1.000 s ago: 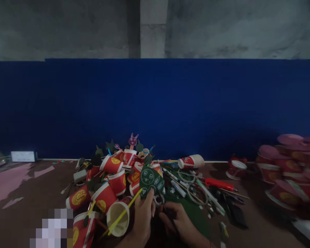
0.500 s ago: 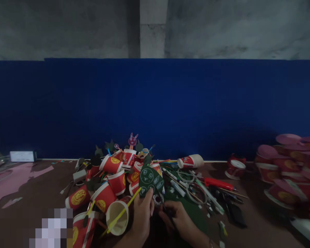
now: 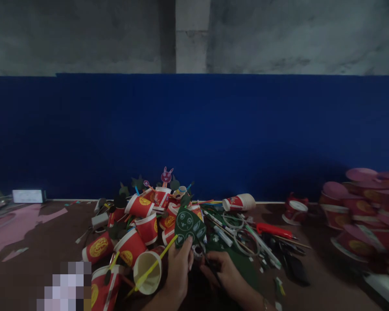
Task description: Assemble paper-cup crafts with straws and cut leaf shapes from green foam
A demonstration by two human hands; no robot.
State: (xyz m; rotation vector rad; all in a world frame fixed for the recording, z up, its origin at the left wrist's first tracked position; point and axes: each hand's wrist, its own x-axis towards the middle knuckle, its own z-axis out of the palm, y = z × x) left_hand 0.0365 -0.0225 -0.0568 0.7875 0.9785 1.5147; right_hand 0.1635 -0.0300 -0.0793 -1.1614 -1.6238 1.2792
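Green cutout (image 3: 188, 225), printed with a face, stands pinched in my left hand (image 3: 178, 270), fingers closed on its lower edge. My right hand (image 3: 223, 272) grips a thin dark tool just beside it. Red cups (image 3: 139, 233) with straws pile up to the left; pens and a red cutter (image 3: 274, 230) lie to the right on the counter (image 3: 52, 242).

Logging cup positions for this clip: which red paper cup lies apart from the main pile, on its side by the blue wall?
The red cup right of the pile, tipped over with its white base pointing right; the others crowd together left of the hands.
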